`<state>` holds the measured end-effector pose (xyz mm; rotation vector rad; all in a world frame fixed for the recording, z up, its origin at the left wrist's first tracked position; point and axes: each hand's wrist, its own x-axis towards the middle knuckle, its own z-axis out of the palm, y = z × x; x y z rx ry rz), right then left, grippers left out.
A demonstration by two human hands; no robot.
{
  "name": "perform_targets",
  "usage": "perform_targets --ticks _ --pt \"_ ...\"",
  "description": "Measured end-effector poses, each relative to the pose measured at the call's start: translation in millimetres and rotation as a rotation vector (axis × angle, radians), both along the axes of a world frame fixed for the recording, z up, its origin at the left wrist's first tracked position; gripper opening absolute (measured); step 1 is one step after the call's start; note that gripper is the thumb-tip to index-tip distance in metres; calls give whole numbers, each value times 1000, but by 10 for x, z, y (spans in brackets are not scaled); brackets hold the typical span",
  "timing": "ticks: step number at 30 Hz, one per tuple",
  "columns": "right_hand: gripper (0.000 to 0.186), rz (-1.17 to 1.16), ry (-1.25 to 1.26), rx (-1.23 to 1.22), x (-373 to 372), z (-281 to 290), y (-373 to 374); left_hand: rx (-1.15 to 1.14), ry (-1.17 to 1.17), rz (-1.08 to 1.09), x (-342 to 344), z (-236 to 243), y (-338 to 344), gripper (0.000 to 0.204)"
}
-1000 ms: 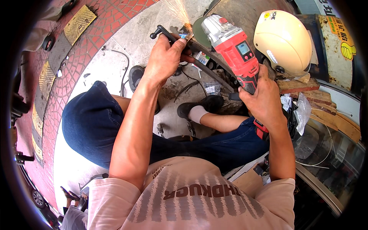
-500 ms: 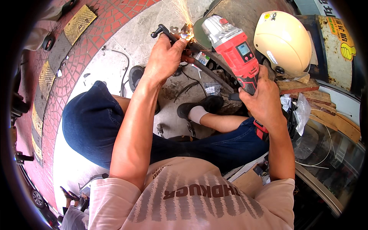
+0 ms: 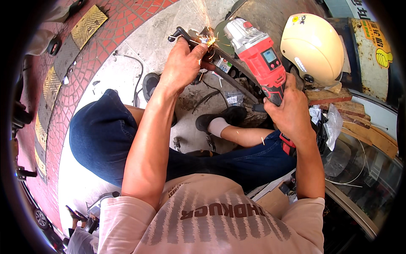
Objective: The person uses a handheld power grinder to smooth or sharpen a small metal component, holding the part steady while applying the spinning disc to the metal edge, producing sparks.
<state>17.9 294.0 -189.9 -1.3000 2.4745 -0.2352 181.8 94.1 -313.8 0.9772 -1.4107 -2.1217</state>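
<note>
My right hand (image 3: 291,108) is wrapped round the dark handle of a red and silver cordless angle grinder (image 3: 261,59) with a small display on its body. A green disc (image 3: 220,34) sits at the grinder's head, pointing left. My left hand (image 3: 179,70) is closed on a black metal lever (image 3: 182,33) with a rounded end sticking out past the fingers. Sparks (image 3: 208,40) burst where the disc meets the work beside my left thumb, and the exact contact is hidden by the glare. A long dark bar (image 3: 237,82) slants below the disc.
A cream helmet (image 3: 312,46) rests right of the grinder, above wooden boards (image 3: 338,106) and plastic wrap. My bent legs in dark jeans (image 3: 101,135) frame the concrete floor, where a black cable (image 3: 139,72) lies. Red paving (image 3: 127,25) and a yellow-black ramp (image 3: 86,27) are at left.
The sparks scatter more widely round my left thumb, and the upward stream looks thinner. A few stray sparks now fall lower. The lever end has tipped slightly; both hands keep their grips.
</note>
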Motion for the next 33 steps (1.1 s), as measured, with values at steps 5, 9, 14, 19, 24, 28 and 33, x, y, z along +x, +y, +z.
perform_targets --ticks 5,9,14,19,24,28,33 --pt "63 8 1 -1 2 0 -1 -18 20 11 -3 -44 -2 31" --pt "64 6 1 7 10 10 -8 -54 -15 -18 -9 -70 -34 32" --pt "64 2 -1 5 8 7 -5 -14 28 37 -11 -9 16 32" --pt "64 18 8 -10 0 -14 7 -10 10 20 -9 -13 7 31" --pt "64 -13 -15 36 20 41 -28 -13 8 4 -3 -92 -23 30" --pt "64 10 16 9 12 8 -3 -11 9 6 -9 -110 -29 30" --pt "63 11 6 17 10 4 -3 -36 5 5 4 -66 -16 31"
